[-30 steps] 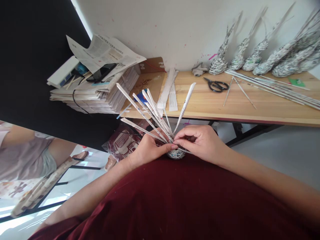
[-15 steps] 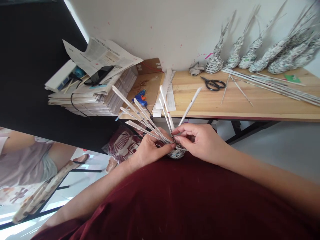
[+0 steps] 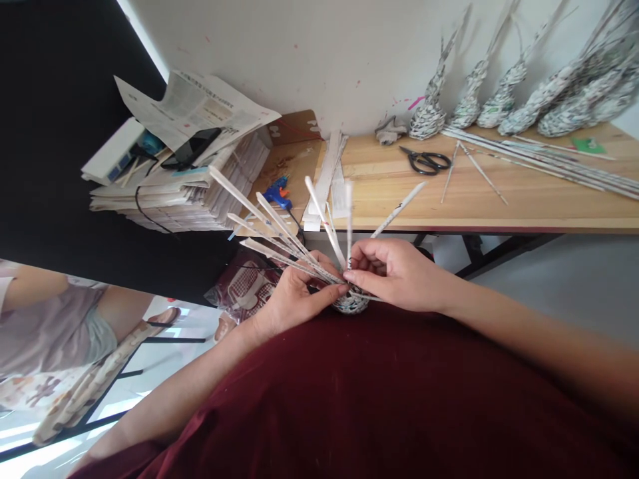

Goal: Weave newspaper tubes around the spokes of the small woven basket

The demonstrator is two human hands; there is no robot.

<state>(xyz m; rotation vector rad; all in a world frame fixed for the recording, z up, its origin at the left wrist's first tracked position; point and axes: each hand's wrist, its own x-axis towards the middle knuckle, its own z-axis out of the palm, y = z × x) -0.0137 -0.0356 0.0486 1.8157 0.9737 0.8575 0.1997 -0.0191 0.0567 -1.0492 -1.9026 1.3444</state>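
A small round woven paper basket (image 3: 351, 305) rests against my lap, with several rolled newspaper tubes (image 3: 264, 216) fanning up and outward from its rim. My left hand (image 3: 304, 289) is closed around the basket's left side, its thumb along the rim and the left tubes rising past its fingers. My right hand (image 3: 392, 274) pinches a paper tube (image 3: 349, 219) near its base at the rim. Another tube (image 3: 399, 209) leans out to the right behind that hand. The fingers partly hide the weave.
On the wooden table (image 3: 389, 199) lie black scissors (image 3: 426, 161), a blue glue gun (image 3: 278, 194) and long paper tubes (image 3: 544, 163). Woven paper pieces (image 3: 428, 116) stand along the wall. A newspaper stack (image 3: 164, 199) bears a phone (image 3: 192, 148). Another person (image 3: 54, 319) sits at left.
My right fingers have closed on a tube, which now stands more upright and blurred, apart from its neighbour. The rightmost tube tilts further right. My left hand keeps its hold.
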